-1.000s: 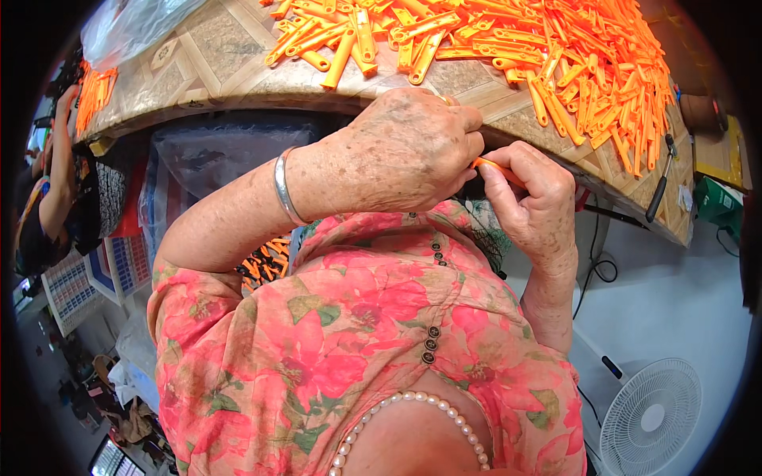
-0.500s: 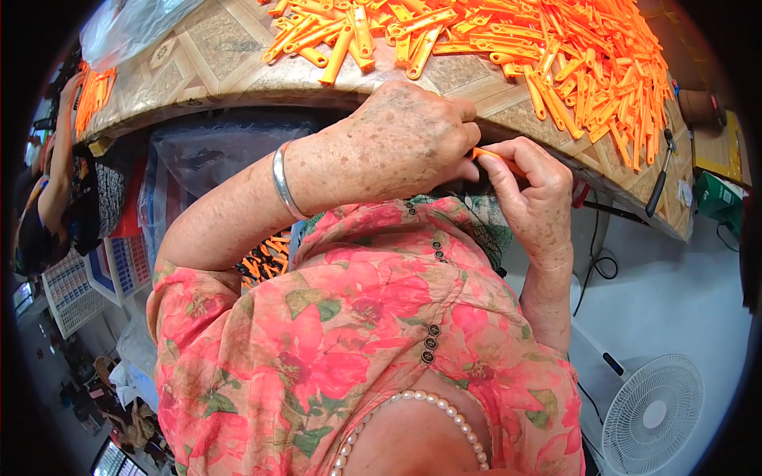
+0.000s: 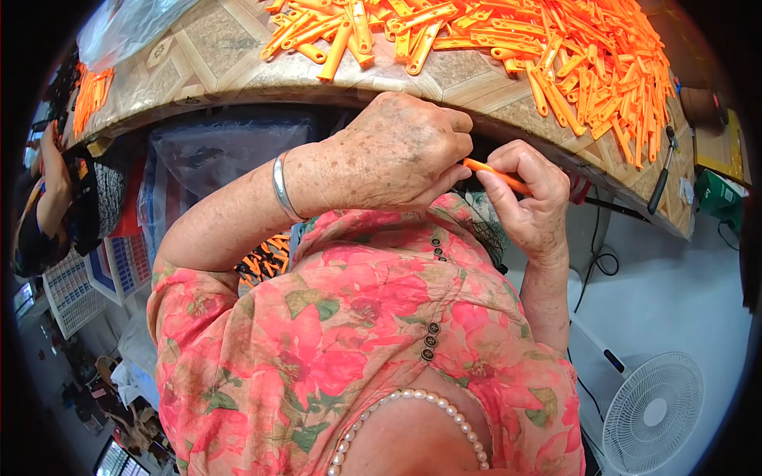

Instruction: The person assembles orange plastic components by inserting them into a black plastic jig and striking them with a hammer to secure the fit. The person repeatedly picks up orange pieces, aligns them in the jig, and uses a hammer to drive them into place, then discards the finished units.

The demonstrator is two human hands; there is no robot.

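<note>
My right hand pinches a slim orange plastic handle between thumb and curled fingers, just off the near edge of the table. The handle points left, and its end meets the fingertips of my left hand. That hand is closed, back facing up, with a silver bangle on the wrist. Whatever sits between its thumb and fingers is hidden behind the hand. Beyond both hands, a large heap of similar orange handles covers the far right of the table.
The patterned table curves across in front of me. A black-handled tool lies at its right edge. Below my left forearm, orange and black pieces show. A white fan stands at lower right. Another person's arm is at far left.
Both hands have come down slightly toward me and a little apart. More of the orange handle now shows between them. At far left, the other person's arm has lowered.
</note>
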